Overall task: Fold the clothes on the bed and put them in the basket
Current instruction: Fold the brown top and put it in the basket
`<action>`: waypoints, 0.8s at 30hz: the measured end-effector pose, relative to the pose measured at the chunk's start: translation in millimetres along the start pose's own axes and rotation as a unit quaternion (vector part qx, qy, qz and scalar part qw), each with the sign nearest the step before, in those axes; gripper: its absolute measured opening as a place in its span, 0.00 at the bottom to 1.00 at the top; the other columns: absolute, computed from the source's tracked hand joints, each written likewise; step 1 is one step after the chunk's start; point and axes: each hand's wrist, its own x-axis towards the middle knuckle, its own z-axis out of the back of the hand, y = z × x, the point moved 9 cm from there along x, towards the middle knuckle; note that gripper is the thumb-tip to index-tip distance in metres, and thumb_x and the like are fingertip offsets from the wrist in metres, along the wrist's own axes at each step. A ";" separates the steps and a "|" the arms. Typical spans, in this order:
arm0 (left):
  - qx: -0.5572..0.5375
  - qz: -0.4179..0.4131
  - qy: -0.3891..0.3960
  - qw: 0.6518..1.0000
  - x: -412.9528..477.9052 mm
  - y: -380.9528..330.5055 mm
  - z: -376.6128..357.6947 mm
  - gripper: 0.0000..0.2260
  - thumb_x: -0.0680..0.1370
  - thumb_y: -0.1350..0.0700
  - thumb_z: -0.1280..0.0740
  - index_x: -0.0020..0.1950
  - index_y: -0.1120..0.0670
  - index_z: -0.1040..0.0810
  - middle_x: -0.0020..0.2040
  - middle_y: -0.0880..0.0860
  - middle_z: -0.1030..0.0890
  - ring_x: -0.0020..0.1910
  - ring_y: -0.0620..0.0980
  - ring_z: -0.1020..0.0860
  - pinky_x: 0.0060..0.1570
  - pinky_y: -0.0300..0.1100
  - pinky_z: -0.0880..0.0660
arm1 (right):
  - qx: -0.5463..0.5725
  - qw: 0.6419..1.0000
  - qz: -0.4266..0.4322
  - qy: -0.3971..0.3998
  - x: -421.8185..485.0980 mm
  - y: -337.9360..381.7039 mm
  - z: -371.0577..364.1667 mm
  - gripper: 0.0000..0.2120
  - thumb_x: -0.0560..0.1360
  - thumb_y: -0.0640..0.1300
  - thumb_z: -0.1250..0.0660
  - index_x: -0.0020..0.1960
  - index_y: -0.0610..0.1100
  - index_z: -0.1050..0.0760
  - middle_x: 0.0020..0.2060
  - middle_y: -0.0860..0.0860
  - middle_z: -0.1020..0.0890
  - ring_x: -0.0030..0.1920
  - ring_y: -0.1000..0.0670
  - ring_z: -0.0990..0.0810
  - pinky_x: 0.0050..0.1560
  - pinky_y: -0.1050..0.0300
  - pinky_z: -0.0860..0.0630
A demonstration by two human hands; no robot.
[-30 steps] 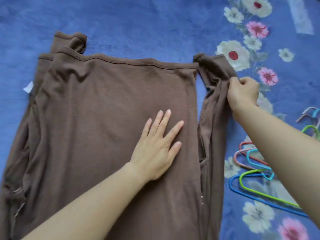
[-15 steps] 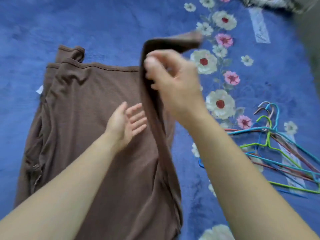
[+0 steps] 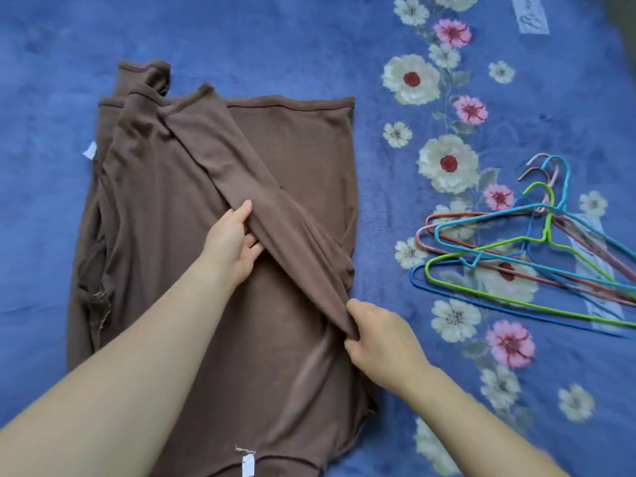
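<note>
Lays sleeve (image 3: 223, 149) diagonally over brown top (image 3: 165, 208), flat on bed (image 3: 258, 39); no longer lifts it mid-air as half a second ago. Grips mid-sleeve with left hand (image 3: 232, 247), pinches shoulder end with right hand (image 3: 385, 339). Leaves body folds to do; basket unseen.

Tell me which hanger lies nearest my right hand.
The dark blue hanger: its corner juts out lower-left past the other hangers, closest to your right hand.
</note>
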 end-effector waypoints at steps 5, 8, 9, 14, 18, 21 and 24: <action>-0.043 0.041 -0.027 0.998 -21.1 26.9 28.6 0.07 0.83 0.56 0.41 0.53 0.53 0.24 0.50 0.49 0.19 0.49 0.46 0.20 0.50 0.43 0.24 | -0.199 0.975 0.096 -0.032 -32.4 4.9 -11.1 0.26 0.44 0.33 0.25 0.38 0.45 0.31 0.24 0.50 0.29 0.16 0.48 0.30 0.28 0.64 0.57; -0.019 0.056 -0.036 0.998 -29.8 45.5 42.0 0.06 0.82 0.57 0.42 0.51 0.52 0.25 0.50 0.50 0.19 0.50 0.47 0.21 0.53 0.45 0.27 | -0.222 0.972 0.048 0.064 -45.3 -9.2 -36.6 0.24 0.46 0.36 0.21 0.36 0.46 0.30 0.24 0.48 0.26 0.19 0.47 0.25 0.26 0.62 0.45; -0.032 0.056 -0.037 0.997 -29.7 45.6 43.4 0.06 0.82 0.58 0.43 0.50 0.52 0.26 0.49 0.50 0.19 0.50 0.48 0.21 0.53 0.45 0.27 | -0.214 0.971 0.045 0.092 -47.8 -11.9 -40.2 0.23 0.54 0.40 0.21 0.40 0.46 0.32 0.30 0.45 0.22 0.26 0.44 0.20 0.28 0.58 0.40; -0.001 0.033 0.004 0.999 -21.7 28.6 37.8 0.05 0.78 0.56 0.38 0.53 0.52 0.26 0.48 0.50 0.19 0.50 0.48 0.20 0.54 0.45 0.24 | 0.184 0.962 -0.116 0.162 -30.8 -38.3 -23.8 0.10 0.69 0.53 0.33 0.41 0.45 0.25 0.37 0.48 0.18 0.42 0.46 0.19 0.43 0.53 0.24; 0.103 -0.005 0.013 0.995 -15.5 23.0 29.8 0.04 0.79 0.55 0.33 0.53 0.49 0.25 0.50 0.49 0.18 0.48 0.45 0.19 0.49 0.44 0.22 | 0.260 0.960 -0.083 -0.063 9.6 -49.5 21.0 0.15 0.72 0.48 0.31 0.58 0.56 0.26 0.44 0.55 0.24 0.41 0.55 0.25 0.48 0.57 0.28; -0.009 -0.003 -0.007 1.000 -16.7 21.6 38.6 0.03 0.79 0.58 0.35 0.51 0.53 0.24 0.43 0.49 0.17 0.45 0.46 0.18 0.51 0.43 0.21 | 0.141 0.989 -0.039 0.016 27.9 -39.6 2.1 0.11 0.73 0.51 0.33 0.56 0.56 0.27 0.44 0.53 0.29 0.46 0.49 0.24 0.52 0.53 0.26; -0.004 0.023 -0.053 0.998 -18.8 27.1 59.0 0.06 0.76 0.64 0.39 0.42 0.55 0.26 0.39 0.51 0.20 0.40 0.48 0.21 0.43 0.39 0.22 | 0.093 0.989 -0.115 -0.003 33.6 -57.9 4.3 0.05 0.70 0.46 0.34 0.43 0.47 0.28 0.39 0.50 0.26 0.47 0.42 0.23 0.42 0.52 0.28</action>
